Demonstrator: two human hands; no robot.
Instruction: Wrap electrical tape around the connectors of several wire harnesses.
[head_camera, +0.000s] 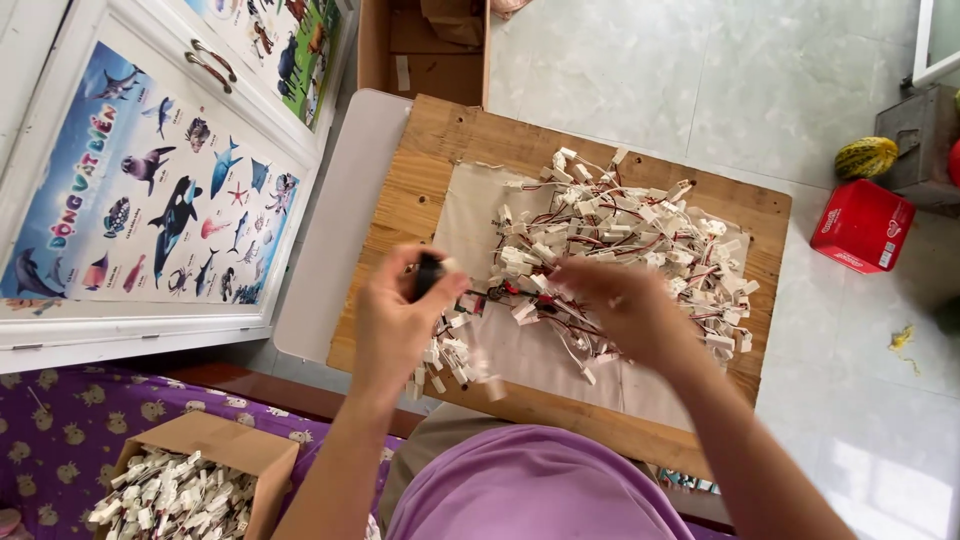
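White connectors (620, 235) lie heaped on the board (430, 140), right of and beyond both hands. Left hand (395, 325) pinches a black piece (428, 272); right hand (620, 305), nearer the heap, pinches a wire.

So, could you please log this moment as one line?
left hand: holds small black part | right hand: in pile of white connectors | wooden board

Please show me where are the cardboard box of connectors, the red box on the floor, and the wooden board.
cardboard box (255, 452), head view, top flap.
red box (862, 226), head view, top face.
wooden board (420, 175), head view, bare left part.
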